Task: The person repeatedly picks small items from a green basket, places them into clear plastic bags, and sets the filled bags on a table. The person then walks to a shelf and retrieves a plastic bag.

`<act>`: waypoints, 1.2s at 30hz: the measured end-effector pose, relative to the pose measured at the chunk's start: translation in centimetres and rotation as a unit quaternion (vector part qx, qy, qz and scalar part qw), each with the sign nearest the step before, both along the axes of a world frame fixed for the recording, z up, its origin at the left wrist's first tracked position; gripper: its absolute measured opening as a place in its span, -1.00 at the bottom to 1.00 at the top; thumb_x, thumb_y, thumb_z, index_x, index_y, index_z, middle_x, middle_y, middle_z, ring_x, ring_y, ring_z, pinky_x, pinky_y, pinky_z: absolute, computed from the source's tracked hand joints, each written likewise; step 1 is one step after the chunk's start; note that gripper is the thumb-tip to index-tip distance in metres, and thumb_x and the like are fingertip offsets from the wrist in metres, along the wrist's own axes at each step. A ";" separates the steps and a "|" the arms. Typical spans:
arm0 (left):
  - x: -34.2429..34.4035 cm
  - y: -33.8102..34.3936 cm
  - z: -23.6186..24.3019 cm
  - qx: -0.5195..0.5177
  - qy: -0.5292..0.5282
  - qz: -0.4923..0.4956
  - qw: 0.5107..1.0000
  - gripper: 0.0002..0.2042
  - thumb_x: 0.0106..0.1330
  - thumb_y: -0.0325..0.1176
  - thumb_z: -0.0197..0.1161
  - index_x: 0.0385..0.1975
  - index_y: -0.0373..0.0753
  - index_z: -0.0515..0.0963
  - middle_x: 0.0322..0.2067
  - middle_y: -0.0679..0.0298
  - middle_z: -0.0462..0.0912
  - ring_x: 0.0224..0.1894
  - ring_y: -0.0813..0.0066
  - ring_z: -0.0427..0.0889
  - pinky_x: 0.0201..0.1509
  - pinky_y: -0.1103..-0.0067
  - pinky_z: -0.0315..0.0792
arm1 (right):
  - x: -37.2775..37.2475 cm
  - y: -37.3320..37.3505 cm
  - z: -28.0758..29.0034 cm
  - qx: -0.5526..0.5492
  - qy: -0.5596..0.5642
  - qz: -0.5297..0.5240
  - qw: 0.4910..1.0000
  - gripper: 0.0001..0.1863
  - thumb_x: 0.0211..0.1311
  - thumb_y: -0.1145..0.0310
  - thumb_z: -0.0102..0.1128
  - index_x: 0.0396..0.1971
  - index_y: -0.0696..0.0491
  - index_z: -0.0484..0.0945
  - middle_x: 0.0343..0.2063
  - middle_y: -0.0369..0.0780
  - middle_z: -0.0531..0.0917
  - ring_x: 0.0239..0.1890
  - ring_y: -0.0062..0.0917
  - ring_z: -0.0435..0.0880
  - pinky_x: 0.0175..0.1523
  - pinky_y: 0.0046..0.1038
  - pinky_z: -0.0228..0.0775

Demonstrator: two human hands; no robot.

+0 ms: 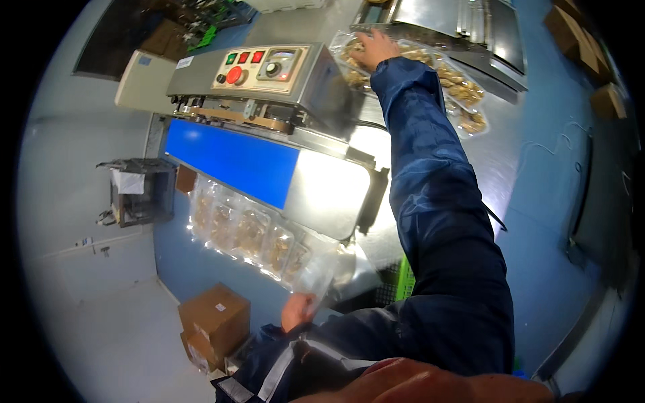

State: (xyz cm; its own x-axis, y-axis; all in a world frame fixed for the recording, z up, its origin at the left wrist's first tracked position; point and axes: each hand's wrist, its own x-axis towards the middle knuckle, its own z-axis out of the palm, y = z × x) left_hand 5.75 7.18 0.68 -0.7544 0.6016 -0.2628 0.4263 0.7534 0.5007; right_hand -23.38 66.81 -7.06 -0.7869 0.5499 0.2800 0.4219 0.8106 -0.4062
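Note:
My left hand point(297, 311), low and close to my body, has its fingers closed on the loose end of a clear plastic bag point(316, 275). Beyond that end the bag stretches away to the left, with several tan food pieces in clear tray compartments point(250, 232) inside it. My right arm reaches far forward over the metal table point(494, 151). At its end my right hand point(376, 50) rests with fingers spread on clear trays of brownish-tan food pieces point(457, 84). Those trays lie beside the metal machine; part of them is hidden by my hand and sleeve.
A sealing machine point(252, 70) with a red knob and dial stands ahead, its blue conveyor belt point(232, 161) in front. Metal trays point(494, 33) are at the far right. Cardboard boxes point(215, 316) stand on the floor at left; a green crate point(405, 279) sits below the table.

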 end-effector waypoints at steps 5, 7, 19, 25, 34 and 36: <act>0.5 -1.5 0.0 -0.035 0.011 0.058 0.998 -0.79 -0.02 -0.52 0.26 -0.33 -0.23 0.58 -0.38 0.13 0.59 -0.29 0.10 0.60 -0.24 0.40 0.49 | -4.6 1.1 -2.8 -0.022 -0.120 -0.018 0.992 -0.14 0.00 -0.33 0.17 0.31 -0.25 0.29 0.25 -0.14 0.41 0.24 -0.19 0.41 0.26 0.02 0.18; 0.4 -1.6 -0.4 -0.017 0.002 0.066 0.998 -0.81 0.00 -0.49 0.27 -0.33 -0.23 0.58 -0.38 0.14 0.60 -0.29 0.12 0.61 -0.24 0.41 0.50 | -3.6 1.8 -2.6 -0.054 -0.146 0.014 0.988 -0.10 -0.09 -0.32 0.26 0.29 -0.22 0.30 0.15 -0.15 0.51 0.17 -0.23 0.51 0.22 0.09 0.17; -0.4 1.6 -3.7 -0.148 -0.022 0.001 0.989 -0.86 0.09 -0.35 0.32 -0.38 -0.20 0.58 -0.37 0.10 0.59 -0.26 0.04 0.60 -0.20 0.36 0.49 | 11.8 4.9 -0.1 -0.306 -0.004 0.132 0.943 -0.30 -0.02 0.08 0.47 0.09 -0.07 0.29 -0.17 0.00 0.62 -0.05 -0.26 0.59 0.02 -0.28 0.39; -0.8 0.9 -3.7 -0.040 -0.014 0.004 0.999 -0.85 0.06 -0.46 0.23 -0.34 -0.27 0.57 -0.38 0.08 0.56 -0.30 0.04 0.57 -0.18 0.37 0.46 | 20.6 -2.3 3.6 -0.268 -0.139 0.268 0.915 -0.27 0.08 -0.05 0.33 0.20 -0.07 0.30 -0.05 0.02 0.59 0.02 -0.14 0.57 0.13 -0.22 0.37; -1.3 -0.9 -3.1 0.066 -0.011 0.007 0.998 -0.77 0.14 -0.44 0.16 -0.19 -0.29 0.59 -0.21 0.09 0.56 -0.17 0.16 0.59 -0.06 0.42 0.45 | 39.0 8.3 6.5 -0.176 -0.113 -0.139 0.968 -0.34 0.19 -0.12 0.21 0.07 0.15 0.49 -0.08 0.00 0.63 -0.09 -0.14 0.62 0.04 -0.26 0.46; -2.1 -1.5 -4.4 0.031 -0.031 -0.003 0.999 -0.74 0.25 -0.39 0.13 -0.08 -0.25 0.58 -0.02 0.11 0.51 -0.15 0.35 0.60 -0.17 0.53 0.49 | 44.8 13.6 2.4 -0.108 -0.282 -0.234 0.924 -0.37 0.18 -0.12 0.24 -0.03 0.17 0.54 -0.23 -0.01 0.66 -0.22 -0.27 0.65 -0.10 -0.34 0.49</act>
State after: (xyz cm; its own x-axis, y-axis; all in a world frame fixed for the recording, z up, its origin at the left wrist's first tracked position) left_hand 3.67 5.64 -3.73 -0.7341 0.6228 -0.2706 0.3983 0.7177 0.5712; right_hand 21.41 80.43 -4.69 -0.4361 0.8622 -0.2576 0.8997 0.4114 -0.1461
